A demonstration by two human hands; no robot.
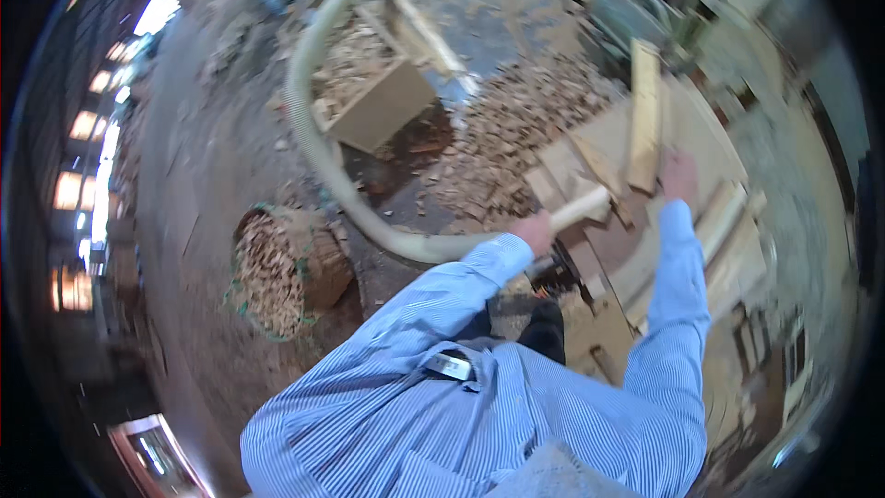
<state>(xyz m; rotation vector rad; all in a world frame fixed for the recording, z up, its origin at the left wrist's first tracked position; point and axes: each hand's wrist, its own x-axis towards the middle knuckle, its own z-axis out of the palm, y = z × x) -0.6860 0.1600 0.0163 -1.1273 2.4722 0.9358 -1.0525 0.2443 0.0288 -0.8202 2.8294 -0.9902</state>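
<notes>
My left hand [533,233] is closed round the near end of a short pale wood block [581,208], which points away to the right over the worktable [705,124]. Farther right, my right hand [679,175] is over the worktable, beside the near end of a longer yellowish board [644,115]. Motion blurs its fingers, so whether they grip anything is unclear. Between the hands lie a thin wood strip [596,164] and several smaller offcuts.
A thick pale hose [304,83] curves in from the far left toward my left forearm. Wood scraps heap up [516,124] beyond the table. A wooden box [383,106] and a sack [327,263], both with scraps, stand left. More boards [724,221] lie right of my right forearm.
</notes>
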